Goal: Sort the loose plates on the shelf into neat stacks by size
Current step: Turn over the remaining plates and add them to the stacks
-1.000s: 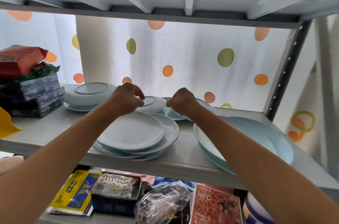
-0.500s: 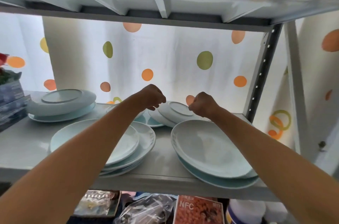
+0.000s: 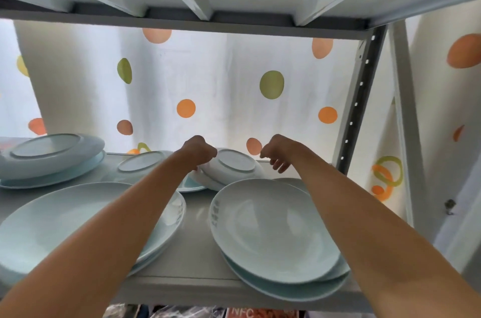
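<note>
L hand point(image 3: 199, 152) grips tilted upturned small plate point(image 3: 235, 165) | R hand point(image 3: 277, 159) loose, empty | risk: one-hand hold, plate slips onto big plates point(image 3: 273, 234), chips

Home storage corner: grey metal shelf point(image 3: 197, 226) loaded with pale blue plates point(image 3: 273, 234), backed by polka-dot curtain point(image 3: 221, 83), packaged food point(image 3: 250, 313) on tier below.

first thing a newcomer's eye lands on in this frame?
The two bare arms reaching to the back of the shelf: the left hand grips an upturned small plate, tilted at the back centre, while the right hand hangs loosely curled just beside it. Next, the big pale plates stacked front right and front left.
</note>
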The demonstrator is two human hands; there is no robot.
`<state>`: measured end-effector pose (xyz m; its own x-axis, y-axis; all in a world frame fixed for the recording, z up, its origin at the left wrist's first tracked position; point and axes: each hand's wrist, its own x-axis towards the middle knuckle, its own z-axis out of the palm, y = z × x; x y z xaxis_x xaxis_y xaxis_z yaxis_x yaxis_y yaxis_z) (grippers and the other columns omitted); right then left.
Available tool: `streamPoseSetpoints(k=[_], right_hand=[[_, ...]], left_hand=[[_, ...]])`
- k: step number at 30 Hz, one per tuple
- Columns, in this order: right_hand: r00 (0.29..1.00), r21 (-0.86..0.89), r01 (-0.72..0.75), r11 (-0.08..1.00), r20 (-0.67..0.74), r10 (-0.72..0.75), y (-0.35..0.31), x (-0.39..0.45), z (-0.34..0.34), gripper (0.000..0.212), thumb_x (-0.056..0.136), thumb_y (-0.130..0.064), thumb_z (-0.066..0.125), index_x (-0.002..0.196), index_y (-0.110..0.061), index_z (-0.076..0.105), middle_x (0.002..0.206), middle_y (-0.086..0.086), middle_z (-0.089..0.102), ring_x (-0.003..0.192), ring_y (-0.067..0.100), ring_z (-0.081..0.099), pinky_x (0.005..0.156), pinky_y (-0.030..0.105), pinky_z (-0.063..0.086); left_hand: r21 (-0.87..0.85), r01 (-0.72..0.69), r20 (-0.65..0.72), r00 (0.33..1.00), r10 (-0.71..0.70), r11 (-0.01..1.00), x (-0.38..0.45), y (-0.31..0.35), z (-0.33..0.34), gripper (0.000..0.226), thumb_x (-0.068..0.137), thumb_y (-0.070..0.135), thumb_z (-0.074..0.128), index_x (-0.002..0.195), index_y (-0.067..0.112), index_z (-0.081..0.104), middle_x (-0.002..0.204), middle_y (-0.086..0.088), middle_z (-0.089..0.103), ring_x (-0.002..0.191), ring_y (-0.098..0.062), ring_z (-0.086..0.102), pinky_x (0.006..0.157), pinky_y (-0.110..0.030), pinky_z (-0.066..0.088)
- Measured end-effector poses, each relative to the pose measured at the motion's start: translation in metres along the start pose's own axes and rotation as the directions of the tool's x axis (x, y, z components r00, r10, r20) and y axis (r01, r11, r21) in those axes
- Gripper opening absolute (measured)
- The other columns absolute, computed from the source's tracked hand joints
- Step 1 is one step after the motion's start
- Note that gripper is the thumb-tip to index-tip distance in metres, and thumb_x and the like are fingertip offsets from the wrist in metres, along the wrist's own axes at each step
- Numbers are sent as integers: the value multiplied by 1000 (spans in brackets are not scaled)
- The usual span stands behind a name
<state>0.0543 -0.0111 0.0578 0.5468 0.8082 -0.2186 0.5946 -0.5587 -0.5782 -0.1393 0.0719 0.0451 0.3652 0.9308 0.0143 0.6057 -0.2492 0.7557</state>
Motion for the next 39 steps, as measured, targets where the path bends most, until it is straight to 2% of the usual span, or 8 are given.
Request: streamPoseSetpoints(k=[6,10,14,17,20,27,35,39], right_hand=[[968,176,-154,972,226,113,3,23,-2,67,95,-30,56,144,7,29,134,32,51,108,42,63,90,48,54],[958,158,-186,970,247,144,11,31,3,69,93,-33,58,144,6,31,125,30,57,108,36,64,96,45,51],[956,233,-205,951,256,143,23,39,-4,64,90,-29,63,135,11,41,100,25,63,97,34,68,93,43,54],[951,278,-227,933,271,151,31,42,-7,59,91,-27,61,130,13,44,101,25,65,102,34,68,94,42,54],[946,315,-239,918,288,147,34,45,-7,54,94,-24,58,131,12,44,102,25,64,96,34,68,94,41,54],[937,430,-204,880,345,49,41,36,-13,60,94,-33,60,135,8,43,117,24,60,103,33,65,90,42,55],[954,632,-36,775,252,-160,21,28,-36,72,90,-58,56,122,5,49,109,27,65,97,35,69,82,44,58],[971,667,49,743,144,-194,-6,18,-51,78,85,-65,56,116,7,52,101,26,67,86,35,71,70,42,60]], left_hand=[[-297,137,11,990,-140,945,8,-1,4,26,82,9,63,105,3,50,103,-14,47,94,-28,51,86,-41,55],[-521,306,144,952,-271,797,7,3,-3,44,86,6,56,128,3,43,118,-17,47,112,-32,53,85,-40,52],[-571,419,232,907,-350,706,5,9,-12,56,91,10,51,143,4,30,138,-20,42,123,-33,50,95,-45,47],[-548,485,266,873,-408,681,4,10,-11,35,95,11,49,128,4,39,113,-18,53,100,-28,57,93,-39,46],[-524,538,298,842,-449,660,2,13,-6,13,98,6,48,107,-2,44,85,-15,52,77,-25,54,75,-32,49],[-664,372,241,928,-285,649,-4,30,8,43,100,-3,38,142,-8,33,140,-21,48,125,-32,52,103,-51,40],[-720,111,101,993,-55,685,-18,58,7,38,94,-9,46,133,-8,45,127,-26,56,114,-40,57,78,-48,51],[-634,-136,-44,989,141,761,-41,80,-10,17,91,-5,54,106,3,58,105,-23,62,91,-37,62,77,-49,55]])
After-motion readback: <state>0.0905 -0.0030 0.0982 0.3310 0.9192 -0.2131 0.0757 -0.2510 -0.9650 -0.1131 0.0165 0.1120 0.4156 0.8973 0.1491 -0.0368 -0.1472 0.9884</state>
